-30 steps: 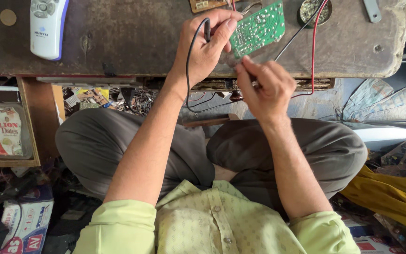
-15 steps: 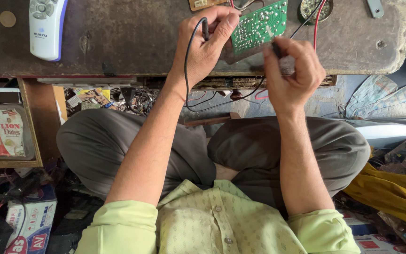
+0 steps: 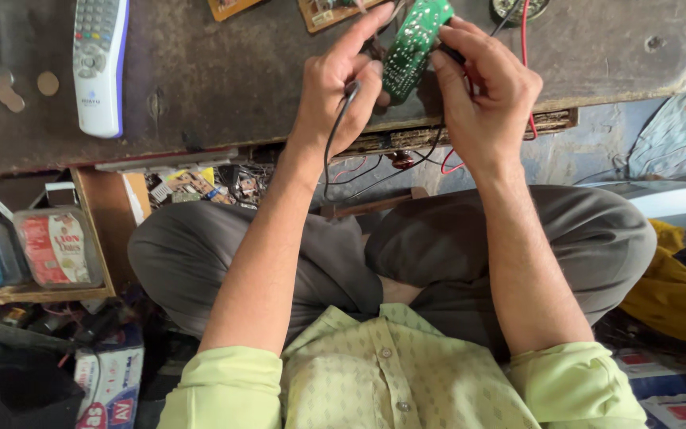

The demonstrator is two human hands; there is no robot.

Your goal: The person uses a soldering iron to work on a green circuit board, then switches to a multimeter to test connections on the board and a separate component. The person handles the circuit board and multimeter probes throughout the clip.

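Holding the green board [image 3: 416, 44] tilted on edge above the far side of the bench [image 3: 224, 71], I grip it from both sides. My left hand [image 3: 335, 83] is closed: the thumb and fingers press the board's lower left edge, and a black probe [image 3: 351, 89] is pinched in the same grip, its black lead [image 3: 329, 151] dropping past my wrist toward my lap. My right hand [image 3: 486, 87] is closed on the board's right edge, fingers curled over a dark part that I cannot identify. A red lead [image 3: 527, 63] runs down just behind the right hand. Two tan boards [image 3: 327, 12] lie on the bench just beyond the left fingertips. A white remote [image 3: 98, 63] lies well to the left, with coins [image 3: 48, 83] beside it.
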